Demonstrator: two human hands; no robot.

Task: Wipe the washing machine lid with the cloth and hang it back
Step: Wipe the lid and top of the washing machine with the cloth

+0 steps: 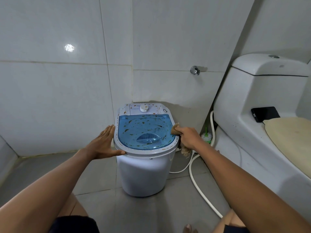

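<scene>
A small white washing machine [144, 172] stands on the grey floor against the tiled wall. Its blue see-through lid [144, 130] is speckled with brown smears and flecks. My right hand [188, 137] grips a beige cloth [175, 129] at the lid's right rim, and a tail of the cloth hangs below the hand beside the machine. My left hand [104, 143] rests flat with straight fingers against the machine's left rim, its thumb lying along the front edge.
A white toilet [252, 115] with a beige seat cover fills the right side, a black phone [265, 113] lying on it. A white hose [202, 190] trails over the floor. A green-white brush [207, 136] stands behind the machine. A metal wall fitting [195, 70] sits above.
</scene>
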